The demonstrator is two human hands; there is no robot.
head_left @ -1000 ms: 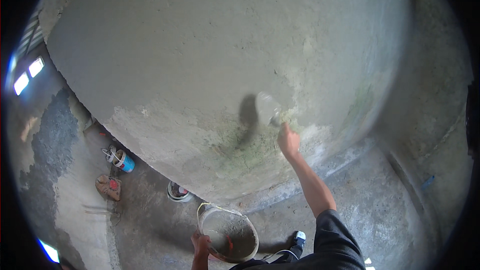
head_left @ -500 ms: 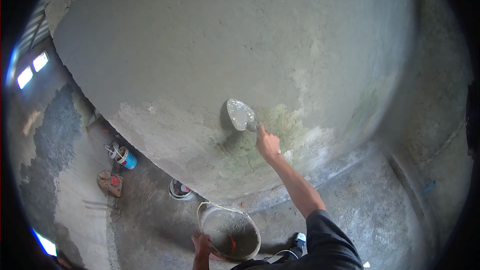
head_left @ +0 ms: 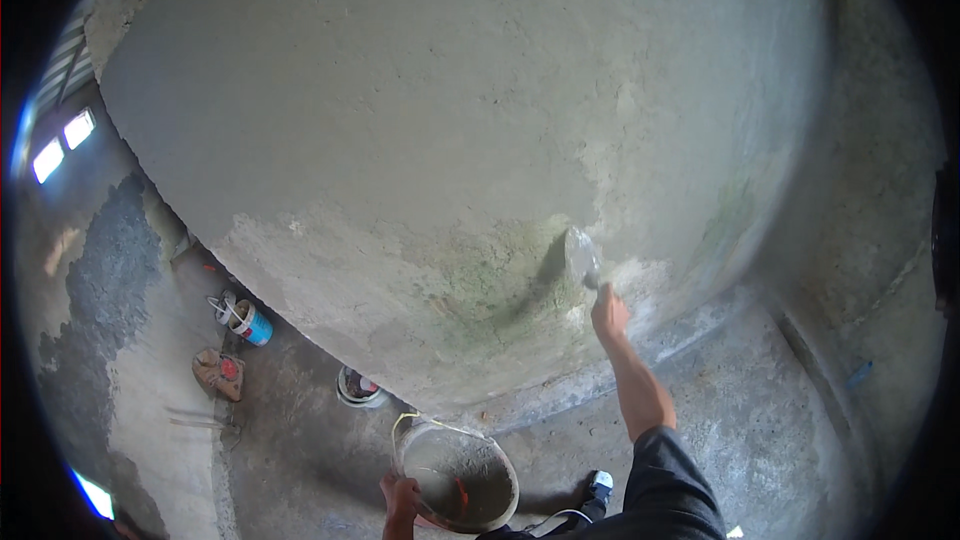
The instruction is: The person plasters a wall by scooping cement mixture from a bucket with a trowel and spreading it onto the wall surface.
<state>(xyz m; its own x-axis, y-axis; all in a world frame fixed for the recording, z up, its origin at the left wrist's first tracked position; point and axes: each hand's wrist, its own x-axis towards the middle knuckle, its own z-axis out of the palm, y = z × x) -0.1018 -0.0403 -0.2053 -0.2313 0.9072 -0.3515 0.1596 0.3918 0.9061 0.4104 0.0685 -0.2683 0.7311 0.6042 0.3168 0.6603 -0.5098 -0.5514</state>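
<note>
My right hand (head_left: 611, 314) is closed round the handle of a trowel (head_left: 580, 254), whose pale, wet-looking blade is held up at the wall (head_left: 430, 110). Whether the blade touches the wall I cannot tell. The wall is smooth grey above, with a rough, greenish patch lower down. At the bottom of the view, my left hand (head_left: 400, 492) grips the rim of a large bucket (head_left: 509, 480). Grey wet mortar (head_left: 460, 460) lies inside it, with an orange-red streak showing. A yellowish handle stands up at the bucket's far left side.
A white bucket (head_left: 352, 401) stands at the wall's foot. Farther left are a blue-and-white bucket (head_left: 256, 328) and a brown paper bag (head_left: 218, 372). My shoe (head_left: 600, 481) is on the concrete floor right of the mortar bucket. A raised strip (head_left: 810, 360) runs along the floor at right.
My right hand has swept the trowel rightward and slightly down along the wall, and the blade has turned more edge-on. My left hand remains at the bucket's rim.
</note>
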